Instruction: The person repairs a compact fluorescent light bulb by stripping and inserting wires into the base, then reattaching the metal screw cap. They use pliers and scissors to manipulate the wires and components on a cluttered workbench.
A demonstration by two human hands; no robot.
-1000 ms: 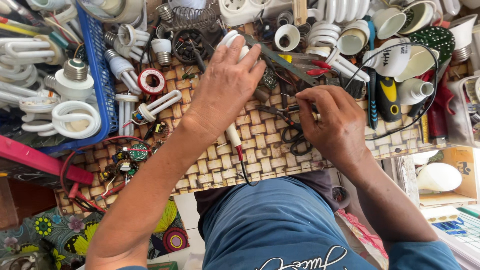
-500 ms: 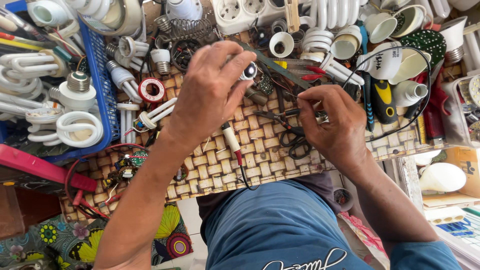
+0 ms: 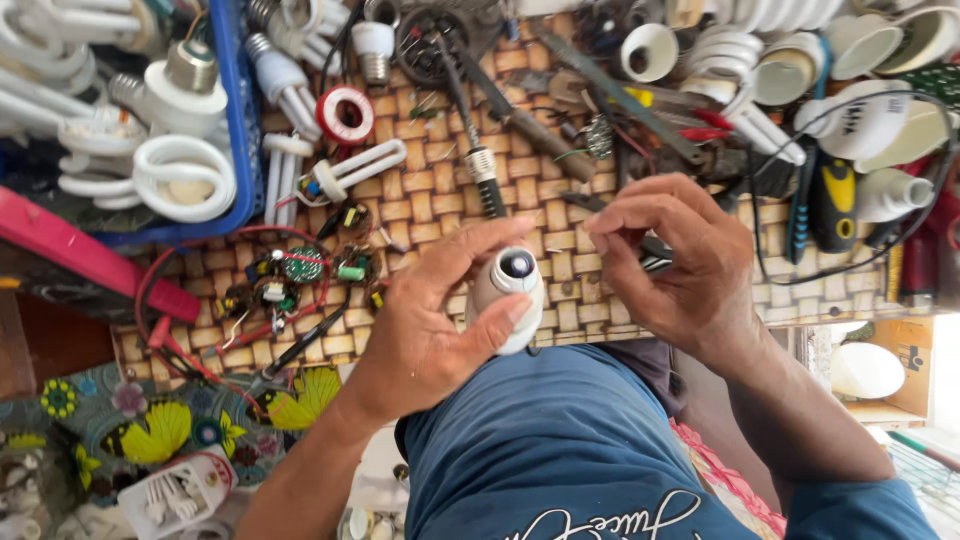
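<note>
My left hand (image 3: pixel 430 320) is closed round a white lamp base (image 3: pixel 508 296), thumb along its upper side and fingers curled under it, so the dark round end of the base faces up at me. I hold it just above the near edge of the woven mat (image 3: pixel 430 205), over my blue shirt (image 3: pixel 560 440).

My right hand (image 3: pixel 680 260) sits just beside the base, a little to its right, fingers bunched in a pinch on a thin dark tool (image 3: pixel 655 262) — only a short piece of it shows under the fingers, and I cannot tell what kind it is. The two hands are near each other but not touching.

On the mat to the left of my left hand lies a small circuit board (image 3: pixel 300 268) with green and yellow parts, ringed by a loop of red wire (image 3: pixel 160 290). Beyond it lie a red tape roll (image 3: pixel 345 113) and a white tube lamp (image 3: pixel 355 172). A blue crate (image 3: pixel 240 130) at far left holds spiral and ring-shaped white lamps. A soldering iron (image 3: pixel 470 140) lies straight across the middle of the mat, its dark handle toward me. To the right a yellow-and-black handled tool (image 3: pixel 835 200) lies among white lamp housings, with a black cable (image 3: pixel 880 240) looped round them.
</note>
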